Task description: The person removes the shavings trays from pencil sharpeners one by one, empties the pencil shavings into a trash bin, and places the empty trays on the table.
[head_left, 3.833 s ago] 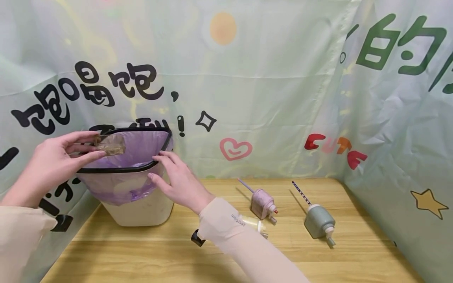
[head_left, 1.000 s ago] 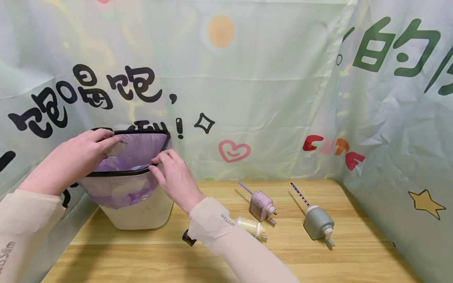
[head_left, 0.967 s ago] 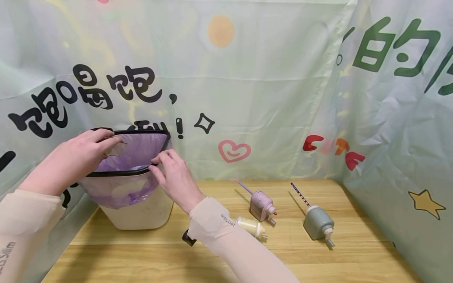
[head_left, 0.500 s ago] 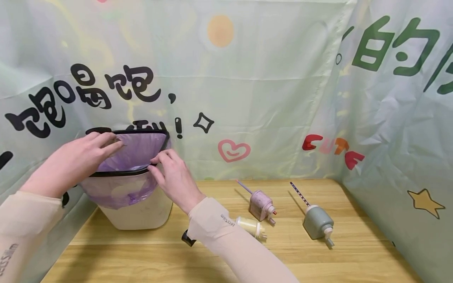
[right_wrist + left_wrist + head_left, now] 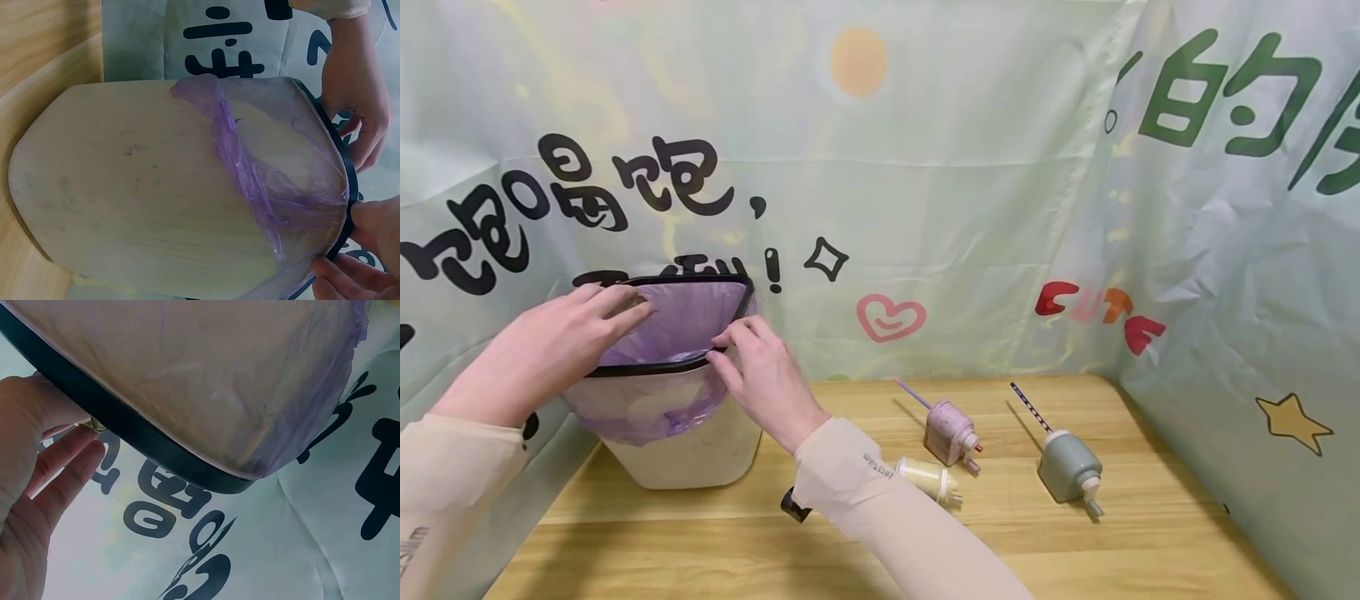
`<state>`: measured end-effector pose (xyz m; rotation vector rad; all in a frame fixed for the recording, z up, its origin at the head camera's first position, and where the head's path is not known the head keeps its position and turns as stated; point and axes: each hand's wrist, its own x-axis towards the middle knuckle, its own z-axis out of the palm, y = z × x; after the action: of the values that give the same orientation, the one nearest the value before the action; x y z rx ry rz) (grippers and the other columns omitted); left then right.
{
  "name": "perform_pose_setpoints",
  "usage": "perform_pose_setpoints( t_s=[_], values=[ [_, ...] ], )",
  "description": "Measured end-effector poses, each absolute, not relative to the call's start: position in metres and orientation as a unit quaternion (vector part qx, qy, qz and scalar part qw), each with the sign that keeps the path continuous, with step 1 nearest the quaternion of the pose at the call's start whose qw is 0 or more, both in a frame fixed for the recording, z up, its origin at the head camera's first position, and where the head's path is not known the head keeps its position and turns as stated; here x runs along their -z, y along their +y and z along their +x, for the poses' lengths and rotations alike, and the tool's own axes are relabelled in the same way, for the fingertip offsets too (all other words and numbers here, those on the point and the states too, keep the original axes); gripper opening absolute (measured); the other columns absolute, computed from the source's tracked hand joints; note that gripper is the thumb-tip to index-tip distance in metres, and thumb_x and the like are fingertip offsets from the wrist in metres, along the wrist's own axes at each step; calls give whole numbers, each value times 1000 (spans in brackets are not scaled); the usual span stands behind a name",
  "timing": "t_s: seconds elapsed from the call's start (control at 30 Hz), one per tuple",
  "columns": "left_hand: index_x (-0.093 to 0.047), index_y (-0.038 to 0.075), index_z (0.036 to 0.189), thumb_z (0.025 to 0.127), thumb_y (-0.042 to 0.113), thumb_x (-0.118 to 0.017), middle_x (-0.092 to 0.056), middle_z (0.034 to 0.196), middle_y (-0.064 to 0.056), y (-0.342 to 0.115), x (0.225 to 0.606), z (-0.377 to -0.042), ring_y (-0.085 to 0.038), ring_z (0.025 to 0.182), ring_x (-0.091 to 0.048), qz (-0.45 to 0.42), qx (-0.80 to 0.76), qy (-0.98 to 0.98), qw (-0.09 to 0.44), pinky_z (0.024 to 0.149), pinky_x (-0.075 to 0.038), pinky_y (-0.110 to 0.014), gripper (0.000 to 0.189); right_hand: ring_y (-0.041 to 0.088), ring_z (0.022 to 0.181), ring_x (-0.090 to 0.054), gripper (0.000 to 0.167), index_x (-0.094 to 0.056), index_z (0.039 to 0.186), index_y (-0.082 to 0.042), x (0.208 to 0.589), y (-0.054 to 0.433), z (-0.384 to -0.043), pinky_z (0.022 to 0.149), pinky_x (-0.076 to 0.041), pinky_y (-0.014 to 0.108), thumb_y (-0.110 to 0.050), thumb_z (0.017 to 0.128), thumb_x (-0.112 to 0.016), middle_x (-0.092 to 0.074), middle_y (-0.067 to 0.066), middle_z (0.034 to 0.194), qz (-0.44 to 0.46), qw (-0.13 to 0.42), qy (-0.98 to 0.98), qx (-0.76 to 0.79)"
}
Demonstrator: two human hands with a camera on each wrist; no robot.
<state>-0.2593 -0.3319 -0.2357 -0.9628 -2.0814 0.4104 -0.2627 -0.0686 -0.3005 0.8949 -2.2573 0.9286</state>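
A pale trash bin (image 5: 688,458) with a black rim stands at the left of the table, a purple plastic bag (image 5: 692,312) lining it and folded over its outside. My left hand (image 5: 553,346) is over the bin's left side, back of the hand up, holding a small clear box (image 5: 636,305) between thumb and fingers. Most of the box is hidden by the fingers; only a glint of the clear box (image 5: 97,424) shows in the left wrist view. My right hand (image 5: 767,375) pinches the rim at the near right corner, as the right wrist view also shows.
To the right on the wooden table (image 5: 715,550) lie a pink bottle (image 5: 951,433) and a grey bottle (image 5: 1069,467), each with a straw-like stick, and a small pale yellow bottle (image 5: 925,477) near my right sleeve. A printed cloth (image 5: 970,208) hangs behind.
My left hand has turned over, tipping the clear box, which showed brownish bits earlier, down over the bin and behind the fingers. My right hand stays at the rim, its fingers now pinching it.
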Motion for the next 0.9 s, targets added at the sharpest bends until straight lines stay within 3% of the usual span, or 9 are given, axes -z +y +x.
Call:
perform_pose_setpoints(
  t_s=[0.17, 0.43, 0.63, 0.9],
  values=[
    [-73, 1, 126, 78, -21, -70, -69, 118, -20, -332, 236, -256, -44, 102, -67, -367, -145, -829, 397, 76, -62, -60, 53, 10, 99, -66, 16, -72, 116, -11, 300, -68, -262, 85, -51, 9, -24, 109, -67, -68, 1, 123, 333, 266, -837, -344],
    [-71, 4, 125, 68, -14, -86, -70, 111, -21, -331, 235, -255, -45, 95, -69, -369, -124, -823, 415, 70, -62, -61, 62, 8, 97, -64, 16, -72, 116, -12, 301, -68, -263, 84, -51, 9, -24, 108, -67, -68, 0, 123, 335, 267, -839, -335],
    [-70, 4, 125, 66, -11, -89, -69, 110, -21, -330, 233, -251, -46, 91, -68, -361, -109, -821, 428, 69, -61, -62, 64, 10, 99, -66, 15, -71, 117, -12, 302, -66, -264, 85, -51, 10, -23, 107, -70, -68, 0, 124, 345, 269, -835, -333],
    [-68, 1, 125, 69, -3, -89, -69, 114, -22, -324, 231, -243, -46, 92, -69, -350, -86, -824, 437, 69, -61, -65, 60, 13, 120, -69, 22, -71, 125, -12, 300, -61, -263, 103, -54, 17, -23, 106, -70, -69, 2, 131, 357, 251, -838, -327]
  ],
)
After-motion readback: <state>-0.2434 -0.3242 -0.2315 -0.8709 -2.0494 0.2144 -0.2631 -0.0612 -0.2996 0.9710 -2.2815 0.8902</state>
